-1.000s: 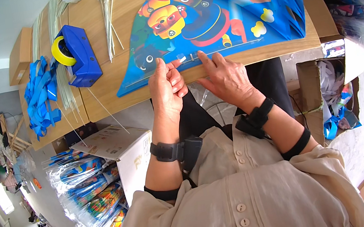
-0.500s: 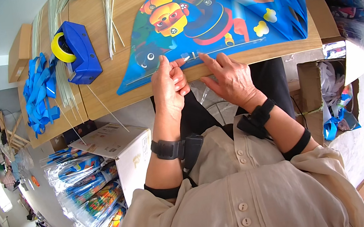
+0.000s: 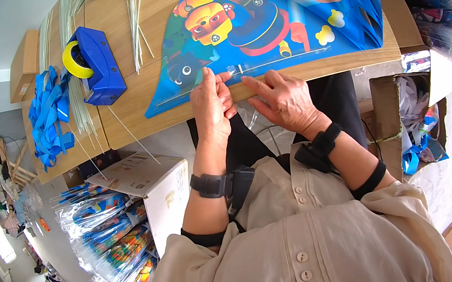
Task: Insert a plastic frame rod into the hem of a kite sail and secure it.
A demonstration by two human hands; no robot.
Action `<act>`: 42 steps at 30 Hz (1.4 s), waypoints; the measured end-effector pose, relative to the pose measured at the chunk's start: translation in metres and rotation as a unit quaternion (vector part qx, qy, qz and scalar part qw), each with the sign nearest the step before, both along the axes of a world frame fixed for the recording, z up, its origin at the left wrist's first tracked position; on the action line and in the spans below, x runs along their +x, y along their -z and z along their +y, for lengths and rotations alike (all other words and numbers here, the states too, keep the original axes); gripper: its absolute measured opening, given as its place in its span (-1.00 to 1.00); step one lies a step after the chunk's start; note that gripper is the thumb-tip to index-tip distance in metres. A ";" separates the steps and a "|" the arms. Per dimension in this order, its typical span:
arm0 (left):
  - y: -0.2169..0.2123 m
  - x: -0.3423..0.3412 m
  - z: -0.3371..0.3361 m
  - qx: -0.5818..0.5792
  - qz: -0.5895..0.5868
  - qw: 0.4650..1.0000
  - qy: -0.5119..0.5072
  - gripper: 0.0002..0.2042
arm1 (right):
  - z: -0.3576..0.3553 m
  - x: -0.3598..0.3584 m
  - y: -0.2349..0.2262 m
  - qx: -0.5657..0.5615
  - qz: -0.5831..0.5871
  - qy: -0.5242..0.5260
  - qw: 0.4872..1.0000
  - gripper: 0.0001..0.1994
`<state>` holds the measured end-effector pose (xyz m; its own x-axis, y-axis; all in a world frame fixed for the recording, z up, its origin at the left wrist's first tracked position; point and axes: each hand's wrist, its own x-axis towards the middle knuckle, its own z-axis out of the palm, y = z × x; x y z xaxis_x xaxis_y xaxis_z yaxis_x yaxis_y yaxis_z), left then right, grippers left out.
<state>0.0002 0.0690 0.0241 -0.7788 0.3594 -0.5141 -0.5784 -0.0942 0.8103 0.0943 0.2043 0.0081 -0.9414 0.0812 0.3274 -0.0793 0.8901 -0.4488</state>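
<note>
A blue plastic kite sheet (image 3: 256, 34), printed with cartoon dogs, lies on the table's near part. Along its lower edge runs a thin pale rod (image 3: 284, 60), with a small clear piece (image 3: 235, 70) near its middle. My left hand (image 3: 211, 106) is at that edge, thumb raised, index finger stretched toward the clear piece, the other fingers loosely curled with nothing visible in them. To its right, my right hand (image 3: 286, 99) rests with its fingers apart, the index fingertip at the sheet's edge just below the rod. Neither hand visibly grips anything.
A blue tape dispenser (image 3: 101, 66) with yellow tape stands left on the wooden table (image 3: 130, 106), by blue ribbons (image 3: 49, 120) and bundled thin rods (image 3: 138, 21). Wrapped packages (image 3: 108, 238) are in a carton at lower left; an open cardboard box (image 3: 386, 108) is at right.
My right index fingertip has drawn back slightly left and down from the clear piece. My left hand has shifted slightly to the right. The sheet lies almost unchanged.
</note>
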 end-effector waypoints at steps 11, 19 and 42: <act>0.000 0.002 0.001 -0.045 0.064 0.997 0.015 -0.43 | -0.002 -0.004 -0.009 0.043 -0.045 -0.022 0.998 -0.51; 0.020 0.013 0.001 -0.083 0.231 0.968 -0.051 -0.57 | -0.003 -0.004 -0.009 0.042 -0.038 -0.026 0.998 -0.51; 0.018 0.020 -0.023 -0.517 0.576 0.585 0.241 -0.37 | -0.002 -0.007 -0.002 0.099 -0.092 -0.009 0.991 -0.14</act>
